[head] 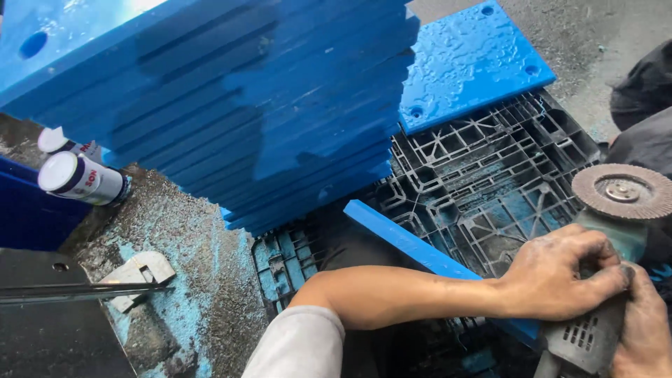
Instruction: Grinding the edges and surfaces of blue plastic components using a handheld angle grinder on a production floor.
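Hands first: our left hand and right hand both clamp the angle grinder at lower right, its flap disc bare and facing up. We judge a slipped grip could swing it into the blue strip or our forearm.

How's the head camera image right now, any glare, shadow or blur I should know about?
Head view: daylight glare whitens the top edge of the blue panel stack and glints off the wet blue panel; deep shadow under the stack over the black pallet; both hands on the angle grinder look sharp.
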